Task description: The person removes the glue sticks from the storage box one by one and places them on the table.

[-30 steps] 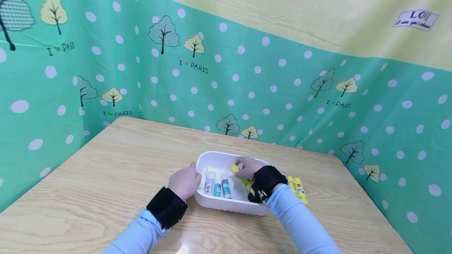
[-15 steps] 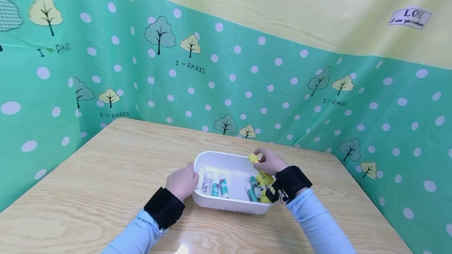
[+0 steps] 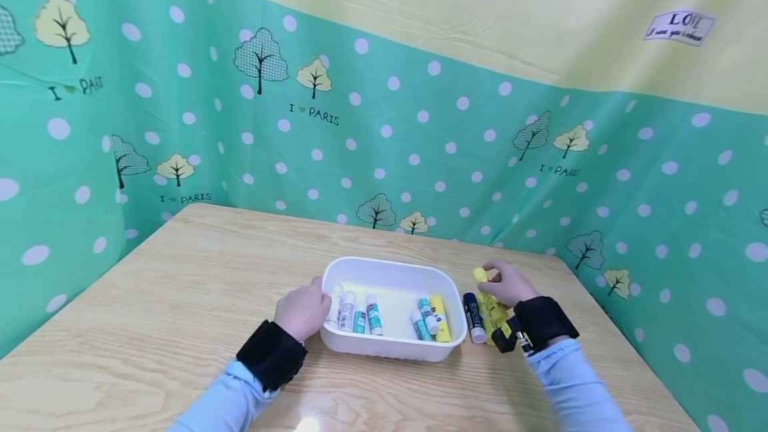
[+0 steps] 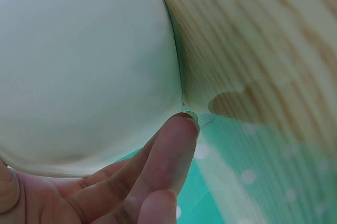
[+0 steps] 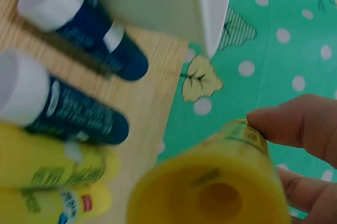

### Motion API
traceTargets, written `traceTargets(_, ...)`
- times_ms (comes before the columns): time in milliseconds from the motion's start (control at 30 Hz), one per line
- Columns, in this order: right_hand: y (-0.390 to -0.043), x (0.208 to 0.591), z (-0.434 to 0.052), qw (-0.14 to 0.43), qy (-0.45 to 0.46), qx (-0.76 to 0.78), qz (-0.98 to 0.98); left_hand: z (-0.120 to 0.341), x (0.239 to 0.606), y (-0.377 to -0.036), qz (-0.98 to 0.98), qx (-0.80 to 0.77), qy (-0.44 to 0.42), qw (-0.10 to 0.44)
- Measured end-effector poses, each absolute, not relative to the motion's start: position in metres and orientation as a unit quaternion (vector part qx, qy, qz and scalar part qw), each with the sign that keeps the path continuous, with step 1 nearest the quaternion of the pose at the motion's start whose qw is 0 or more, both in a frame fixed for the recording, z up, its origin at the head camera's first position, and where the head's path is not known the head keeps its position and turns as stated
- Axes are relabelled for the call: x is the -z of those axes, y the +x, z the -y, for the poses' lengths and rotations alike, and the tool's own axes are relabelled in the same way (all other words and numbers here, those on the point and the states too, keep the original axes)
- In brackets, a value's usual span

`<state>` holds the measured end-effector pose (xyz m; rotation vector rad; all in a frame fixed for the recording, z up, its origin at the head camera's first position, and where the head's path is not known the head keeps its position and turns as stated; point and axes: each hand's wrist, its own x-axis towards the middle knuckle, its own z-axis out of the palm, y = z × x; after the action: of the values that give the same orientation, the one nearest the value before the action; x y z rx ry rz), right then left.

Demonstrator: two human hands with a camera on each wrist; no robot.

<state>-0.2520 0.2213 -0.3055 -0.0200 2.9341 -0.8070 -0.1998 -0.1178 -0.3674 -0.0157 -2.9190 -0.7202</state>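
Note:
My left hand grips the left end of a white plastic bin; in the left wrist view its fingers lie against the bin's outer wall. To the right of the bin, my right hand pinches a yellow glue stick between thumb and fingers, its hollow end toward the wrist camera. Below it on the table lie navy glue sticks with white ends and yellow glue sticks, side by side. Inside the bin are white and teal glue sticks at left.
At the bin's right end lie teal-and-white glue sticks beside a yellow glue stick. Bare wood table spreads to the left. A green and yellow patterned cloth hangs behind the table.
My right hand has carried the yellow glue stick from inside the bin, over its right wall, to above the row on the table. My left hand still holds the bin's left end.

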Motion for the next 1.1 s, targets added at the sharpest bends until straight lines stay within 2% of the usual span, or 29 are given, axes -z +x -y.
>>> traceTargets(233, -0.251, 0.316, -0.253, 0.059, 0.050, 0.287, -0.955, 0.119, 0.365, -0.198, 0.968, 0.243, -0.005, 0.062)
traceTargets(467, -0.258, 0.336, -0.280, 0.046, 0.070, 0.257, -0.963, 0.118, 0.365, -0.198, 0.968, 0.244, -0.006, 0.064)
traceTargets(1100, -0.267, 0.356, -0.280, 0.061, 0.099, 0.269, -0.956, 0.117, 0.361, -0.196, 0.968, 0.243, -0.007, 0.064)
